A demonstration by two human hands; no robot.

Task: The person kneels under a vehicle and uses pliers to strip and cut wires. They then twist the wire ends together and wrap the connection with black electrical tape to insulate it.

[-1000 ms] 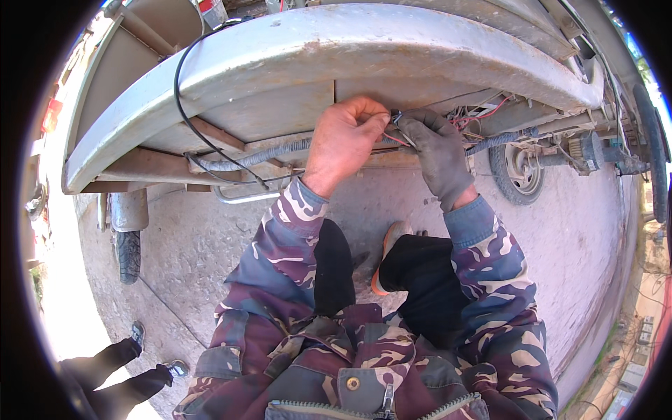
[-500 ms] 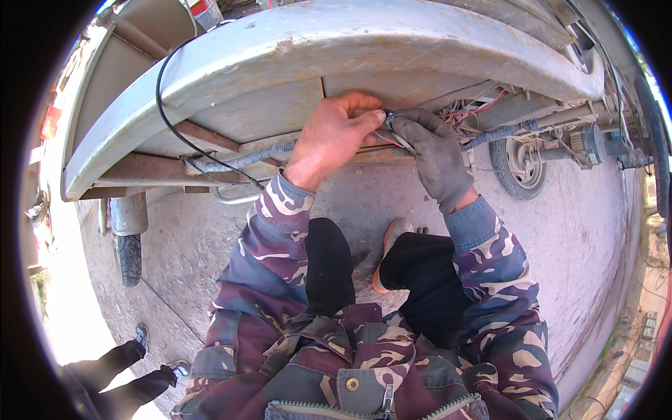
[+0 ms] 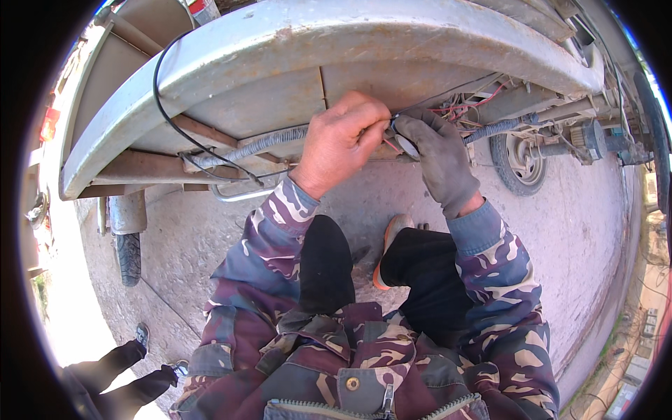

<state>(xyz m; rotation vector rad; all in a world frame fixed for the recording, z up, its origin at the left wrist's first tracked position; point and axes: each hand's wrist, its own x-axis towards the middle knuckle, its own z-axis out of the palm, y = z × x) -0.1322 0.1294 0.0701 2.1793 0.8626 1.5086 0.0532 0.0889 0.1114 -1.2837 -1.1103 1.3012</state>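
My bare left hand is closed in a pinch under the curved metal beam, with a thin black wire at its fingertips. My right hand, in a grey glove, is closed close beside it. A small pale, shiny piece shows at the gloved fingers, its kind mostly hidden by them. A short red wire comes out between the two hands. Behind the right hand hangs a tangle of red and other thin wires.
Ribbed grey conduit runs along the frame under the beam. A black cable loops over the beam's left part. A wheel stands at the right, a tyre at the left. Another person's legs are at the lower left.
My left hand has turned, its fingers curling tighter, and the thin black wire now shows stretching right from its fingertips. My right hand has tilted slightly, and the pale piece looks broader.
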